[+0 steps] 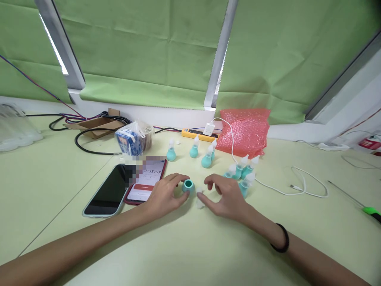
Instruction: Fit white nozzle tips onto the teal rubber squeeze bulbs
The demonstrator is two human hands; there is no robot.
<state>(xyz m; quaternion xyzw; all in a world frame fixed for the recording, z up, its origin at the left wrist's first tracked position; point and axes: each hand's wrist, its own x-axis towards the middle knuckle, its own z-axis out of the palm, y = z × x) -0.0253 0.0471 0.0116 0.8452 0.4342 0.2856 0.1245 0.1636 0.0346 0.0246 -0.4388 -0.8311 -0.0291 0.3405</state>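
My left hand [169,191] pinches a small teal rubber bulb [188,186] between thumb and forefinger, its open mouth facing up. My right hand [228,195] is just to the right, thumb and curled fingers apart. Beside its thumb tip is a whitish translucent nozzle piece [200,203], partly covered by the thumb; whether they touch I cannot tell. Several bulb nasal aspirators with teal bulbs and clear tips stand beyond my hands, among them one aspirator [171,153] at the left and another [206,159] nearer the middle. A further group is partly hidden behind my right hand.
Left of my hands lie a dark-screened phone [105,192] and a red-cased phone [143,186]. Behind are a plastic-wrapped packet [131,141], a yellow power strip [196,136] and pink bubble wrap [244,133]. A white cable [303,186] and a screwdriver [370,210] lie right.
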